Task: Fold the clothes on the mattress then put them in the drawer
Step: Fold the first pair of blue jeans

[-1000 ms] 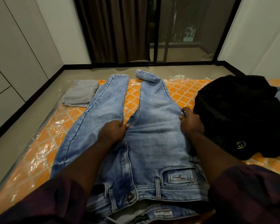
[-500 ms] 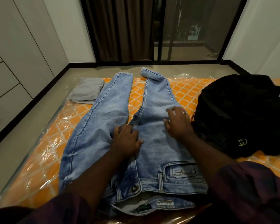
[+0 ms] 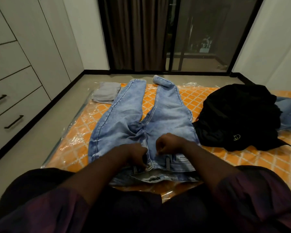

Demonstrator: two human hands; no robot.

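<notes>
Left hand [image 3: 137, 156]: fingers curled down over the waistband of the jeans [image 3: 165, 118], thumb and fingertips right at the button [image 3: 147, 167]; it grips the denim there. Right hand [image 3: 169, 144]: just beside the left one, across the fly, knuckles up, fingers curled in with the tips on the fabric. Can't tell if it actually pinches cloth.

Jeans: 1 pair, flat on the mattress [image 3: 190, 98], waistband under the hands, 2 legs running away from them. Hem of the leg ahead of the right hand is turned over; the other hem lies flat.

Ahead and left of the left hand, touching that leg near its hem: 1 folded grey garment [image 3: 106, 95].

Right of the right hand, against the jeans' outer seam: 1 crumpled black garment [image 3: 238, 115], small logo showing. Beyond it, further right: 1 more denim piece [image 3: 288, 113], mostly hidden.

Mattress: orange lattice print, clear plastic wrap, on the floor.

Far left of the left hand, across bare floor: white drawers [image 3: 15, 91], 2 black handles [image 3: 13, 122] visible.
</notes>
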